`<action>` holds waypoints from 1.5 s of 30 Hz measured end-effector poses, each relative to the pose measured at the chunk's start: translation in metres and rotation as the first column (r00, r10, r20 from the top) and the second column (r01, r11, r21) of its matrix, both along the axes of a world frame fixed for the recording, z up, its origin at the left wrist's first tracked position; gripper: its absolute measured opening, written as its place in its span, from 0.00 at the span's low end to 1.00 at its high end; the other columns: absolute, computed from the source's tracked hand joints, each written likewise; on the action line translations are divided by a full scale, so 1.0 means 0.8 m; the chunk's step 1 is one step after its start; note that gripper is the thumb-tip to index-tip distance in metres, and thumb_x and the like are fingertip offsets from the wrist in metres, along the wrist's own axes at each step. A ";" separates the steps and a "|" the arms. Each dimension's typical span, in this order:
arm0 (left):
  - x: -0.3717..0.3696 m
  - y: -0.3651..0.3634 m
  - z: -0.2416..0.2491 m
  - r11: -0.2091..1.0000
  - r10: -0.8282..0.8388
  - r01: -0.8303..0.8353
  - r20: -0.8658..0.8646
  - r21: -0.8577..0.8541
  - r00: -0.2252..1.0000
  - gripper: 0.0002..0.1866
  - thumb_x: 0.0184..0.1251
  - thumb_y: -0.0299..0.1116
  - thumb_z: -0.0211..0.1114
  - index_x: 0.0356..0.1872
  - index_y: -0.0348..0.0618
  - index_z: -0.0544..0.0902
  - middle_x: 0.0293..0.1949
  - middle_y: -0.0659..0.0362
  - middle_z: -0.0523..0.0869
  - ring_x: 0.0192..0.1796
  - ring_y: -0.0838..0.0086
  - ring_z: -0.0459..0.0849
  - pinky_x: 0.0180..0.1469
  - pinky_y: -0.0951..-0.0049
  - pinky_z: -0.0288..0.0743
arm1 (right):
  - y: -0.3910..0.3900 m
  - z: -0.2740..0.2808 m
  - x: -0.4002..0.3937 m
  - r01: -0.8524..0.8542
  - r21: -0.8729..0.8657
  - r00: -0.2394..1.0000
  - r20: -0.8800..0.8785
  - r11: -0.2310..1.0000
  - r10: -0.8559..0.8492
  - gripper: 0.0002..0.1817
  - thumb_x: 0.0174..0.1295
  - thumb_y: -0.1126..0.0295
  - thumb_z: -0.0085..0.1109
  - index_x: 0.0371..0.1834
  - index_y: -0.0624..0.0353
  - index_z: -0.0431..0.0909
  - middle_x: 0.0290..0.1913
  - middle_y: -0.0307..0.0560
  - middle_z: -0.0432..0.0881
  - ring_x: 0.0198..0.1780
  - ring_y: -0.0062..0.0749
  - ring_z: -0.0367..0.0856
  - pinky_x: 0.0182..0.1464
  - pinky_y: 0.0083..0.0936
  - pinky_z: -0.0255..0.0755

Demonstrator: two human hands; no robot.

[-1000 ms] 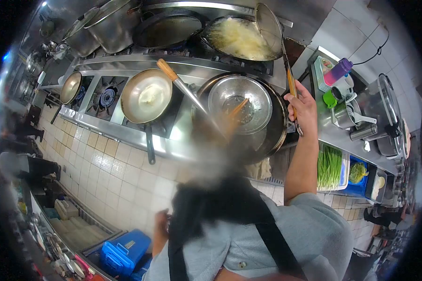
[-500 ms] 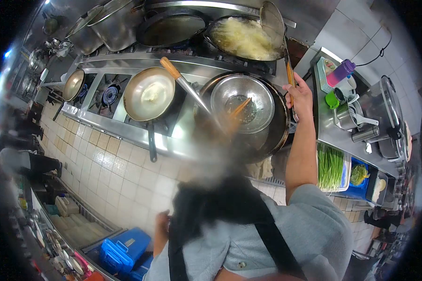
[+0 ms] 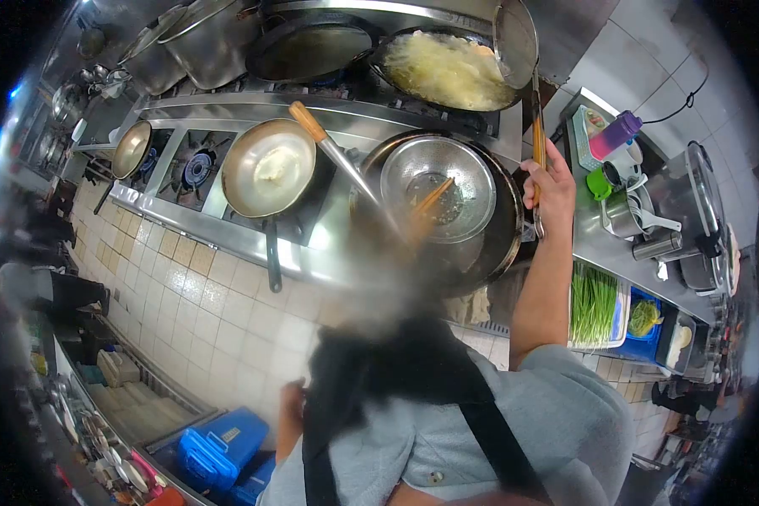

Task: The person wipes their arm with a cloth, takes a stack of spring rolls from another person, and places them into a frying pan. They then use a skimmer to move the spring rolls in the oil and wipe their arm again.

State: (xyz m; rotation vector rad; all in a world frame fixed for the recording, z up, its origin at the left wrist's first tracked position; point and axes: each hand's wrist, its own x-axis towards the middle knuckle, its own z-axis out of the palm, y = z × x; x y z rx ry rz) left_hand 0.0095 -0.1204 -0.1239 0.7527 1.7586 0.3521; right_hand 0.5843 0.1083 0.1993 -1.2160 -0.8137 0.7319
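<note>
My right hand [image 3: 551,184] is wrapped round the handle of a long strainer [image 3: 515,42], whose round mesh head tilts at the right rim of a wok of bubbling oil [image 3: 447,72] with pale food frying in it. Nearer to me, a perforated metal bowl [image 3: 472,173] sits over a large dark pan [image 3: 504,244], with wooden chopsticks [image 3: 433,195] in it. My left hand [image 3: 293,403] hangs low beside the apron, partly hidden; its fingers are too unclear to read.
A frying pan [image 3: 249,181] stands on the stove, with a wooden-handled tool [image 3: 337,156] slanting past it. A dark wok [image 3: 312,55] and tall pots [image 3: 215,55] are at the back. Cups and a purple bottle [image 3: 616,133] stand right, above green stalks [image 3: 593,304]. Blue bin [image 3: 223,447] lower left.
My right hand has moved slightly to the right with the strainer. The strainer's head has shifted right, from over the wok towards its right edge.
</note>
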 end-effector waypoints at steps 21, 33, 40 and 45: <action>-0.017 0.009 -0.039 0.991 -0.118 0.115 0.046 0.073 0.992 0.17 0.66 0.36 0.59 0.51 0.36 0.78 0.28 0.48 0.82 0.25 0.62 0.79 0.26 0.61 0.70 | 0.000 0.003 0.015 0.082 -0.005 0.996 0.034 0.997 -0.082 0.32 0.59 0.78 0.59 0.68 0.66 0.62 0.33 0.44 0.79 0.17 0.17 0.69 0.15 0.16 0.62; 0.014 0.000 0.008 1.000 0.022 -0.022 -0.007 -0.001 1.000 0.13 0.65 0.32 0.57 0.45 0.36 0.83 0.31 0.49 0.84 0.30 0.63 0.80 0.33 0.62 0.72 | -0.001 0.002 -0.010 0.036 -0.029 0.999 -0.007 0.999 -0.037 0.33 0.57 0.79 0.59 0.68 0.66 0.62 0.32 0.42 0.79 0.17 0.17 0.69 0.15 0.17 0.62; -0.005 0.006 0.021 0.854 -0.489 0.508 -0.156 0.115 0.858 0.11 0.62 0.29 0.59 0.41 0.37 0.86 0.36 0.51 0.87 0.36 0.67 0.83 0.38 0.67 0.76 | -0.033 0.000 -0.019 0.025 -0.040 0.999 0.031 0.999 -0.023 0.33 0.60 0.77 0.58 0.70 0.64 0.61 0.34 0.43 0.79 0.17 0.17 0.69 0.15 0.16 0.61; -0.026 0.030 0.013 0.899 -0.435 0.437 -0.154 -0.020 0.887 0.16 0.64 0.40 0.56 0.44 0.43 0.86 0.43 0.50 0.86 0.44 0.59 0.84 0.45 0.62 0.76 | -0.118 0.021 -0.044 -0.049 -0.061 0.998 0.046 0.997 0.052 0.32 0.59 0.79 0.54 0.70 0.64 0.60 0.38 0.46 0.79 0.17 0.14 0.66 0.15 0.11 0.60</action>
